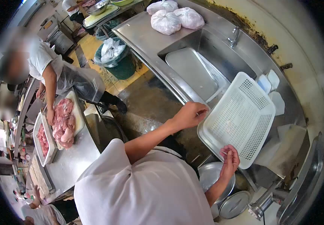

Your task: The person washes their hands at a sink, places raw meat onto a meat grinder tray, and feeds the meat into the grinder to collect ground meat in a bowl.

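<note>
A white perforated plastic basket stands in front of me at the sink counter, with another pale rim showing under its near edge. My left hand is just off the basket's left side, fingers curled together; whatever they hold, if anything, is hidden. By the basket's near edge is my right hand, palm up with fingers bent inward and a small pale bit near the fingertips that is too small to name. Beyond the left hand, a shallow metal tray lies in the sink basin.
Knotted bags sit at the counter's far end, and a faucet rises behind the sink. Metal pots are below right, near a metal grinder. At left a person handles raw meat beside a lined bin.
</note>
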Available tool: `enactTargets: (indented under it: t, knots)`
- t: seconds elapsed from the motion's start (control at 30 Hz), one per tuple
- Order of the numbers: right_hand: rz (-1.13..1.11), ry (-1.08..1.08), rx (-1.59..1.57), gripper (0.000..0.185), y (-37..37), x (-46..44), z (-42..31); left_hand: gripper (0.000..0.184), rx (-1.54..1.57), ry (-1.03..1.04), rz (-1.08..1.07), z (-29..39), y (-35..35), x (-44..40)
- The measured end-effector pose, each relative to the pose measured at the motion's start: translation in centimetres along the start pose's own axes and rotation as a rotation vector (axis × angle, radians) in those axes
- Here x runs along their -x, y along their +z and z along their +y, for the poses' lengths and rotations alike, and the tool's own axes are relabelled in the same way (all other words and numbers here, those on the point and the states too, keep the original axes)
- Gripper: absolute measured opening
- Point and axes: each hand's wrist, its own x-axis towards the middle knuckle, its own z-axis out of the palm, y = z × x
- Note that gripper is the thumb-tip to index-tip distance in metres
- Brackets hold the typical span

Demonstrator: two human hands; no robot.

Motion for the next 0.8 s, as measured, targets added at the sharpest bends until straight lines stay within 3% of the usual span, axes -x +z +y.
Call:
enactTargets:
  t: [0.33, 0.43, 0.5, 0.57, 0.8]
  knots:
    - [-0.094, 0.056, -0.044, 0.025, 3.6, -1.3, -0.4, 0.02, 0.023, -0.084, 0.031, -1.9, -1.3, 1.5]
    - [-0.199, 0.068, -0.116, 0.025, 8.4, -2.7, -2.3, 0.024, 0.305, -0.268, 0.01, -2.3, -1.7, 2.3]
    - [-0.356, 0.038, -0.184, 0.024, 12.4, -3.8, -4.3, 0.03, 0.703, -0.368, 0.124, -2.0, -2.8, 2.8]
    - [-0.482, 0.027, -0.217, 0.024, 16.2, -4.7, -5.8, 0.034, 0.699, -0.374, 0.159, -0.9, -5.3, 3.6]
    - [-0.851, 0.067, -0.251, 0.024, 27.0, -3.8, -7.0, 0.047, 0.804, -0.151, 0.605, 4.0, -14.7, 9.8]
